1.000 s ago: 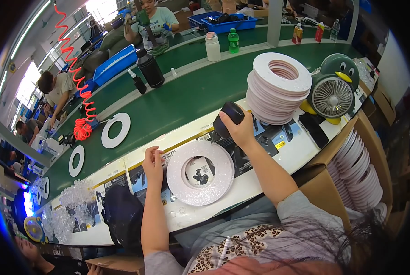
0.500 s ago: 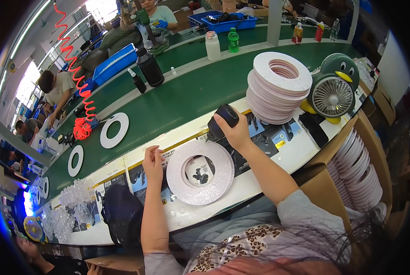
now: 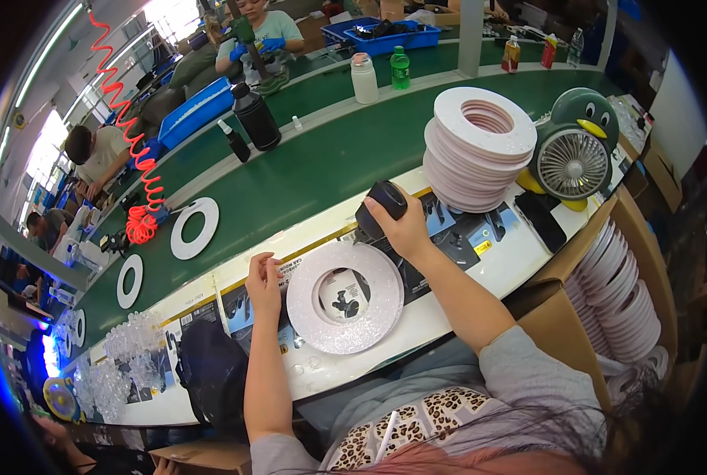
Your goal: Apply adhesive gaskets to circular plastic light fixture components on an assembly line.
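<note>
— Right hand (image 3: 401, 229) is gripping a small black device (image 3: 382, 207) on the worktop (image 3: 448, 305), just beside the white foam ring (image 3: 345, 297). Handling?
— Device is looking rigid and light; ring soft, better pinched at its rim. Left hand (image 3: 265, 279), fingers loose, is touching that rim.

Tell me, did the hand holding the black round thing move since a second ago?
Yes, slightly. The right hand with the black round object slid left, away from the stack of pink-white foam rings.
</note>
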Demonstrator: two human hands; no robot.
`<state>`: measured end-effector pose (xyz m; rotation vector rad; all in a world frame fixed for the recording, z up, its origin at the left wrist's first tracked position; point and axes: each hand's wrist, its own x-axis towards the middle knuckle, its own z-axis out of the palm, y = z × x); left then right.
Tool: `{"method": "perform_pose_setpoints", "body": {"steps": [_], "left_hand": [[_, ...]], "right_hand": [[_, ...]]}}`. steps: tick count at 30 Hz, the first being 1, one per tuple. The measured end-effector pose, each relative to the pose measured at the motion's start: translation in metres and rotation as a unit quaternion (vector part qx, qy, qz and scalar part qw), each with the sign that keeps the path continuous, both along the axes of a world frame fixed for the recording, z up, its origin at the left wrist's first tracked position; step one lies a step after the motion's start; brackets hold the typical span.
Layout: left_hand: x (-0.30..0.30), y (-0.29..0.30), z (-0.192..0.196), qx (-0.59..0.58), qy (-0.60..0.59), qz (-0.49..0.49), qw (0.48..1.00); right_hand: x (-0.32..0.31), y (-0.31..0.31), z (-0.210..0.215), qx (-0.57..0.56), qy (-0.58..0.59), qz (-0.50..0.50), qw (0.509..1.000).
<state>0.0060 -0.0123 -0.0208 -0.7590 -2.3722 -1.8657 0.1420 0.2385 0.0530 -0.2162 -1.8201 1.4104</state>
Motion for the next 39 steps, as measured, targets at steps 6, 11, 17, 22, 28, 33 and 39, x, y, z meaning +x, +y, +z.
{"method": "perform_pose_setpoints", "body": {"steps": [6,11,17,22,28,33,39], "left_hand": [[0.001,0.001,0.001,0.011,-0.002,-0.005,1.0],[0.0,0.0,0.0,0.011,0.0,-0.005,1.0],[0.002,0.003,0.001,0.007,0.002,-0.006,1.0],[0.0,0.0,-0.001,0.0,0.012,-0.001,1.0],[-0.001,0.001,0.0,0.008,0.0,-0.013,1.0],[-0.001,0.001,-0.002,0.002,-0.008,-0.014,1.0],[-0.001,0.001,0.0,0.005,-0.02,-0.005,1.0]], "right_hand": [[0.001,0.001,0.001,-0.002,0.0,0.006,1.0],[0.0,0.0,0.001,0.001,-0.002,0.007,1.0],[0.0,0.002,-0.001,0.009,0.001,-0.001,1.0],[0.001,0.001,0.002,0.001,-0.005,-0.006,1.0],[0.005,0.006,0.008,-0.058,0.045,-0.017,0.997],[0.026,0.0,0.038,-0.049,0.008,0.024,0.998],[0.052,-0.015,0.045,0.023,-0.044,0.067,0.997]]}}
